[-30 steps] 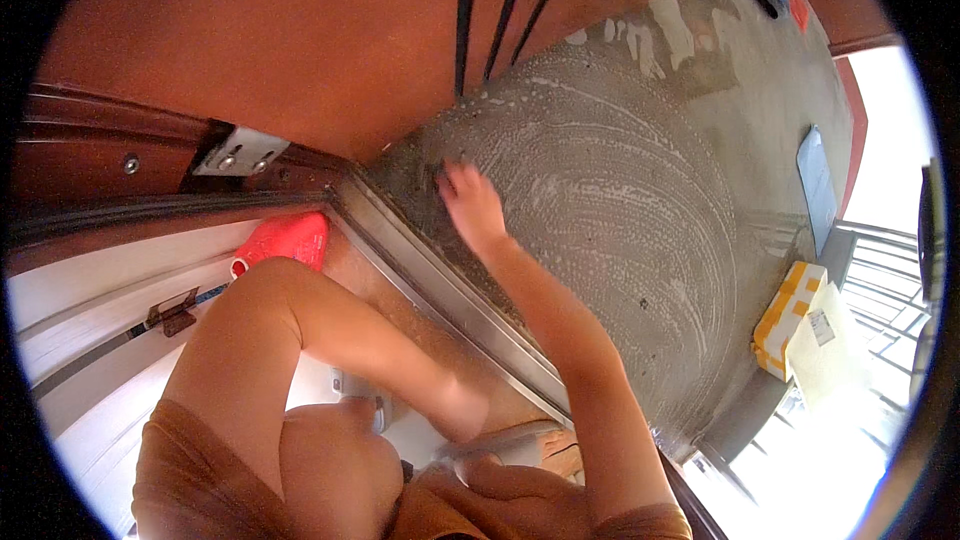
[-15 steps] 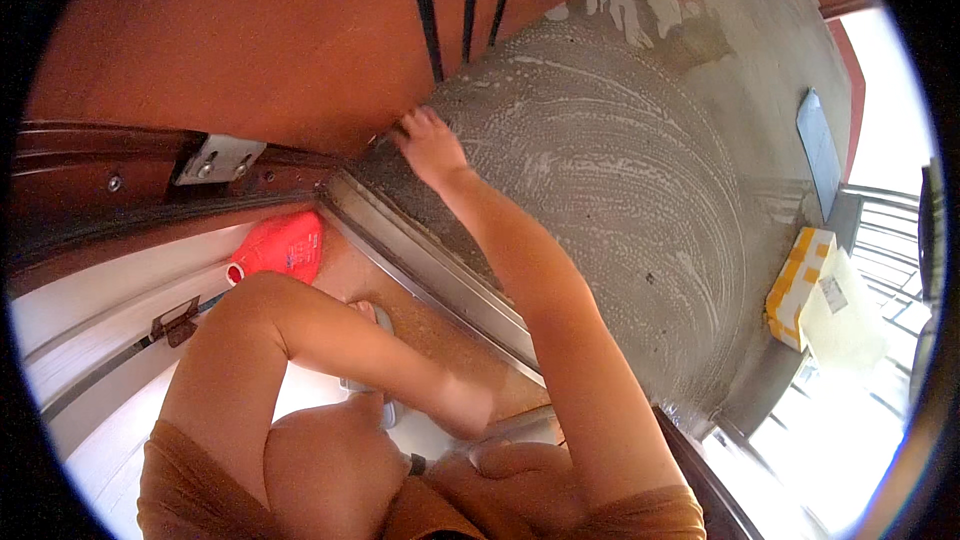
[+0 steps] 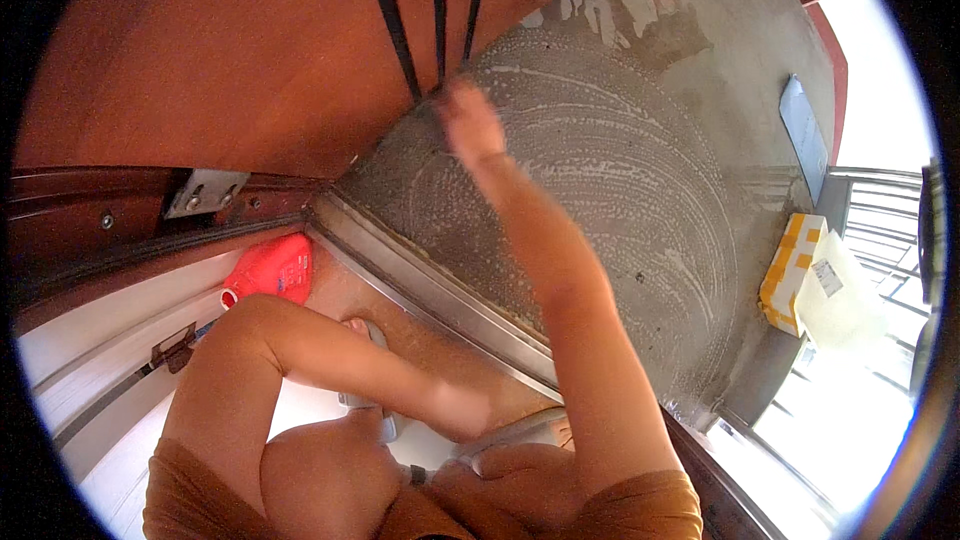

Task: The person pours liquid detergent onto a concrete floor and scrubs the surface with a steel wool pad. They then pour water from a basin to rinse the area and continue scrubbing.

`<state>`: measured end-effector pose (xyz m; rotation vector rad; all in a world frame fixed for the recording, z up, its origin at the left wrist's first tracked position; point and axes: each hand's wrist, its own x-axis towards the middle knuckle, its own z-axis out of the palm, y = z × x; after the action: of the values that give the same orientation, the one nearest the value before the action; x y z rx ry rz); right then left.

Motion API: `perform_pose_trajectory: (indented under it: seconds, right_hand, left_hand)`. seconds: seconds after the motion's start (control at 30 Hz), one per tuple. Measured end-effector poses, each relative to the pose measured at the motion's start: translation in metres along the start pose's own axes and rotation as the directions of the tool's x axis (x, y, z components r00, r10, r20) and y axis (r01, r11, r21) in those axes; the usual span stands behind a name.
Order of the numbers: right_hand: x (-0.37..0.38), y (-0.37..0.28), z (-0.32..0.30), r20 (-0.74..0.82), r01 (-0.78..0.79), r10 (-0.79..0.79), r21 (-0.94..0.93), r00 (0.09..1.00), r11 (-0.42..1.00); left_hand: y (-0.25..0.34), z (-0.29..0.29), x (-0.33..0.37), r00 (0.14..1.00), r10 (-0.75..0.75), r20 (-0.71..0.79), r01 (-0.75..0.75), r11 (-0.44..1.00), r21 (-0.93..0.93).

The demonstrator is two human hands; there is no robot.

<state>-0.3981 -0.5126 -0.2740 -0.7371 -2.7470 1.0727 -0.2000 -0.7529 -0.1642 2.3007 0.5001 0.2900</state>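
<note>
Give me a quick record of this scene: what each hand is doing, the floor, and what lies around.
Right hand: stretched out on the wet floor by the door
Left hand: low near the metal threshold; grip unclear
Concrete floor: grey, covered in curved soapy streaks
Door: reddish-brown wood
Red plastic jug: behind the threshold
Yellow box: at right

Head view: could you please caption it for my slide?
Right hand scrubs the soapy concrete floor beside a wooden door.

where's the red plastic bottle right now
In the head view, the red plastic bottle lies left of centre, just inside the metal door threshold, below the wooden door's hinge and above the person's left arm.
</note>
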Motion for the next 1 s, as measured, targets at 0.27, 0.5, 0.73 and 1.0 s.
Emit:
perform_pose_trajectory:
  seconds: [0.27,0.5,0.73,1.0]
  right_hand:
    - [-0.018,0.189,-0.132,-0.713,-0.425,0.318,0.032,0.624,0.905]
    - [-0.2,0.265,-0.209,-0.61,-0.611,0.755,0.509,0.241,0.606]
    - [-0.447,0.406,-0.215,-0.615,-0.877,0.636,0.416,-0.466,-0.241]
    - [-0.246,0.239,-0.165,-0.528,-0.636,0.402,-0.396,0.748,0.663]
  left_hand:
    - [-0.007,-0.003,-0.031,0.986,-0.082,-0.148,0.081,0.997,-0.014]
    - [0.0,0.0,-0.037,0.992,-0.086,-0.095,0.084,0.996,-0.033]
    - [-0.01,-0.034,-0.025,0.998,0.011,-0.066,-0.005,0.996,0.084]
    - [-0.019,-0.001,0.028,0.995,0.054,0.083,-0.059,0.996,0.065]
